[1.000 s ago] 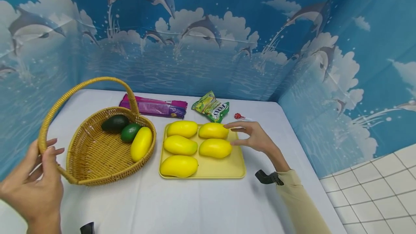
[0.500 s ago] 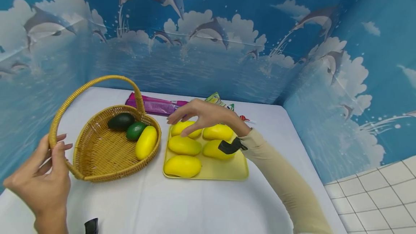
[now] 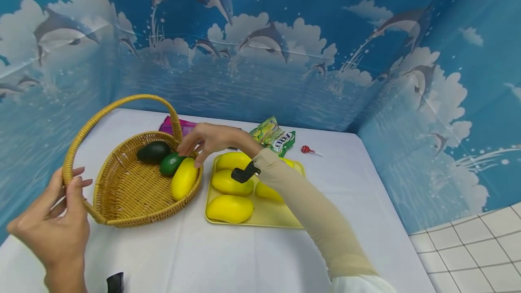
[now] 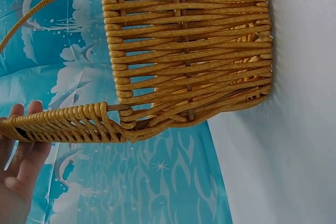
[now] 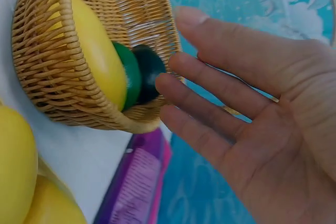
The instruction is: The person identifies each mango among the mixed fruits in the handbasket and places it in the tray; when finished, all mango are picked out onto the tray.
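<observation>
My left hand [image 3: 57, 225] grips the wicker basket's handle [image 3: 72, 148] between thumb and fingers at its left side. Inside the basket [image 4: 189, 51] lie a dark avocado [image 3: 153, 152], a smaller green fruit [image 3: 171, 164] and a yellow mango [image 3: 184, 180]. Over the basket's right rim hovers my right hand [image 3: 213, 138], fingers loosely bent and holding nothing. The right wrist view shows its palm [image 5: 268, 140] and spread fingers apart from the fruit. Several mangoes [image 3: 229, 208] rest on a yellow tray [image 3: 270, 215], some partly hidden by my right forearm.
Behind the tray lie a green candy bag [image 3: 273, 137] and a red lollipop [image 3: 306, 149]. A purple packet [image 5: 134, 187] lies behind the basket, partly hidden by my right hand in the head view. A dolphin-print curtain [image 3: 260, 80] borders the white table.
My right hand has left the mangoes at the tray's right and swung leftward over the tray to the basket, carrying nothing. My left hand keeps its hold on the handle.
</observation>
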`<state>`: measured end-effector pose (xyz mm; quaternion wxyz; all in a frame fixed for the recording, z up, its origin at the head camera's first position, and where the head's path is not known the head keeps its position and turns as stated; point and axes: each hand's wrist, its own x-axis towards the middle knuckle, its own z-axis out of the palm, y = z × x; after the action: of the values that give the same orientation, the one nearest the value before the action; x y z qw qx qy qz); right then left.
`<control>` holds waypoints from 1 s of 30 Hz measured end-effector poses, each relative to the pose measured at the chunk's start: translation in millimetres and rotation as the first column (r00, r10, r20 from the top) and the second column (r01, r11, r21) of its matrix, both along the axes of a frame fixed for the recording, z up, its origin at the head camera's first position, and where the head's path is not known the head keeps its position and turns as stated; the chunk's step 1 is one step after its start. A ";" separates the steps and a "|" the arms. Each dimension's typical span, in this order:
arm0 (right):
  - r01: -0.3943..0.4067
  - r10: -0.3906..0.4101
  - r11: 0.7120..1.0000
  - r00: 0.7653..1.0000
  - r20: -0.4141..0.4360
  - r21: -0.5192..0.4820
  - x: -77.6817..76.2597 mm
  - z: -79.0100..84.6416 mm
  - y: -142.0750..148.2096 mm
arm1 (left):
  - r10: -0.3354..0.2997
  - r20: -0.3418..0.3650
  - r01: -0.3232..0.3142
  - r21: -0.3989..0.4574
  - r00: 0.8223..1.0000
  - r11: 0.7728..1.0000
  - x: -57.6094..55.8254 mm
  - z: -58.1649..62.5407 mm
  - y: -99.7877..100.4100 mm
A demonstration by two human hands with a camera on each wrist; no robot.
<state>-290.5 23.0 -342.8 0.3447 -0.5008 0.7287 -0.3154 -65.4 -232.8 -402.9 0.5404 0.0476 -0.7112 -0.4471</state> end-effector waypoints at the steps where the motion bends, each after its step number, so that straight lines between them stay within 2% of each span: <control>1: 0.007 -0.007 1.000 1.000 0.010 0.013 -2.5 -2.8 -4.3 | 0.001 0.001 -0.001 0.003 1.000 1.000 0.0 0.3 0.0; 8: 0.060 -0.057 0.987 0.998 -0.026 0.149 -12.4 -13.3 -30.3 | -0.015 -0.039 0.017 0.041 0.999 0.999 -0.7 1.7 0.6; 14: 0.080 -0.073 0.965 0.997 -0.039 0.250 -11.8 -14.3 -40.1 | -0.003 -0.010 0.003 -0.001 1.000 1.000 -0.6 1.5 1.9; 17: 0.049 -0.046 0.961 0.999 -0.016 0.271 -8.8 -15.3 -43.4 | -0.008 -0.026 0.008 0.017 1.000 1.000 -0.5 2.0 2.3; 24: -0.094 0.087 0.940 0.996 0.036 0.328 7.2 -25.2 -65.1 | -0.011 -0.052 0.013 0.048 0.999 0.999 0.4 2.9 2.0; 30: -0.158 0.138 0.907 0.987 0.079 0.391 19.3 -33.3 -87.7 | 0.011 0.012 -0.011 -0.002 1.000 1.000 0.2 1.5 1.7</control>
<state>-271.3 -64.7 -376.1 0.4798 -0.4666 0.7284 -0.1468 -65.1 -231.2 -401.4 0.5386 0.0536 -0.7146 -0.4432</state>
